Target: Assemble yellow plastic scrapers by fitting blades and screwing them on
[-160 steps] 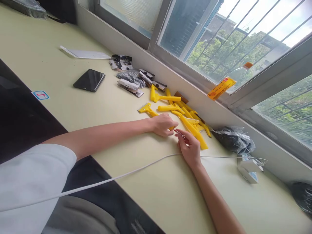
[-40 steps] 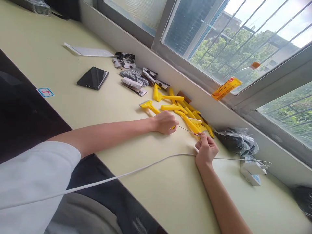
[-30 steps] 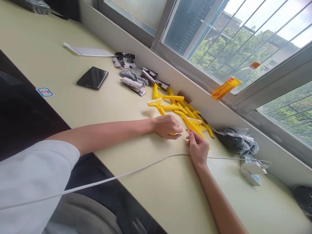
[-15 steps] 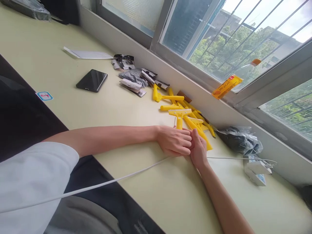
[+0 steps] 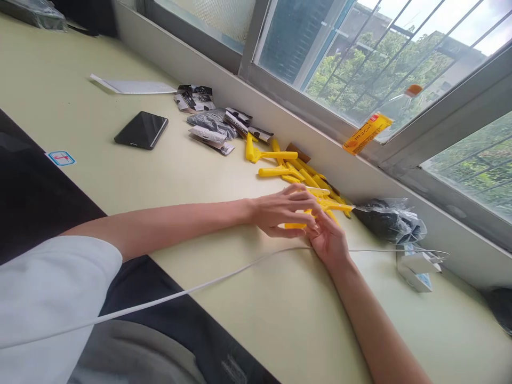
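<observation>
My left hand (image 5: 280, 210) is palm down with bent, slightly spread fingers. The end of a yellow scraper's handle (image 5: 295, 226) shows between its thumb and index finger. My right hand (image 5: 330, 242) meets it fingertip to fingertip, closed about the same scraper from the near side with its wrist resting on the table. Fingers hide most of this scraper. Right behind the hands lies a pile of yellow scrapers (image 5: 278, 172), some with a pale blade edge. The held scraper's head overlaps the pile, so its outline is hard to separate.
A white cable (image 5: 224, 284) crosses the table in front of me and passes by my right wrist. A phone (image 5: 142, 130), black-and-white packets (image 5: 208, 137) and a white sheet (image 5: 136, 87) lie left. Right are a bagged black item (image 5: 390, 221) and a white charger (image 5: 418, 264). A bottle (image 5: 372, 125) stands by the window.
The scraper has turned in my hands from blade end upward to lying more across, handle end toward the left. My left fingers have loosened and spread. The view has shifted slightly.
</observation>
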The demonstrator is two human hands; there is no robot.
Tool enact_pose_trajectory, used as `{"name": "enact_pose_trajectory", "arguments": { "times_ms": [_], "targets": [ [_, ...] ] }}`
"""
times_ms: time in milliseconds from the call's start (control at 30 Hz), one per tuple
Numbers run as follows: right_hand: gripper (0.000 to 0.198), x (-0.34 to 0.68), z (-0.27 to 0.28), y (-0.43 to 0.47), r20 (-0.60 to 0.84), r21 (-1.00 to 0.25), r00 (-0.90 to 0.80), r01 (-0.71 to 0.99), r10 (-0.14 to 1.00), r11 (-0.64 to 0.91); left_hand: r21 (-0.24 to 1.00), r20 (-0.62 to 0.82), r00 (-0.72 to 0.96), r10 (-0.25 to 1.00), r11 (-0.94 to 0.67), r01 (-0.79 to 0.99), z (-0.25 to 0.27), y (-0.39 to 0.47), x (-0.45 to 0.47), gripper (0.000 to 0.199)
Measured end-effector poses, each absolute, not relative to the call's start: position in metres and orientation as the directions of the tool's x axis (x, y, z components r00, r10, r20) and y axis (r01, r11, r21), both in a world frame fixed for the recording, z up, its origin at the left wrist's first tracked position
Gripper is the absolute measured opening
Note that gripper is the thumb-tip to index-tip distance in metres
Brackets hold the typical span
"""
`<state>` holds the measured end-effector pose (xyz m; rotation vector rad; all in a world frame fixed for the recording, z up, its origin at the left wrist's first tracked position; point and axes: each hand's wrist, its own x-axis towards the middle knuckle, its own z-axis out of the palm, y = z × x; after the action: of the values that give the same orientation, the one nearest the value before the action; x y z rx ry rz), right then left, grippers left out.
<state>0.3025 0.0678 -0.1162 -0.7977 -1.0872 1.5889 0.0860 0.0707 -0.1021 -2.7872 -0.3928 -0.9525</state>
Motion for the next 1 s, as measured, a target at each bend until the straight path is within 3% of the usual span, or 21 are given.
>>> {"name": "enact_pose_trajectory", "arguments": {
  "times_ms": [167,333,467,667,833,1000],
  "targets": [
    [0.028,0.301,-0.115,0.068,0.03,-0.898,-0.186,-0.436,0.982,-0.055,0.197,0.722,0.309,0.619,-0.612,0.766,-0.098,0.115,0.009,0.038],
    [0.021,0.301,-0.115,0.068,-0.049,-0.859,-0.115,-0.502,0.992,-0.101,0.407,0.61,-0.091,0.787,-0.212,0.889,-0.11,0.144,-0.069,0.034],
    [0.021,0.302,-0.115,0.068,-0.032,-0.864,-0.117,-0.497,0.993,-0.086,0.42,0.548,-0.091,0.832,-0.179,0.889,-0.117,0.149,-0.09,0.031],
    [0.021,0.302,-0.115,0.068,0.005,-0.905,-0.134,-0.422,0.991,-0.053,0.491,0.52,-0.25,0.817,-0.046,0.87,-0.121,0.155,-0.109,0.041],
    [0.023,0.302,-0.115,0.067,-0.013,-0.893,-0.128,-0.445,0.992,-0.069,0.493,0.432,-0.284,0.856,0.039,0.869,-0.124,0.158,-0.127,0.052],
    [0.024,0.302,-0.116,0.068,0.023,-0.91,-0.157,-0.413,0.987,-0.045,0.455,0.493,-0.231,0.839,-0.022,0.89,-0.12,0.156,-0.115,0.048]
  ]
}}
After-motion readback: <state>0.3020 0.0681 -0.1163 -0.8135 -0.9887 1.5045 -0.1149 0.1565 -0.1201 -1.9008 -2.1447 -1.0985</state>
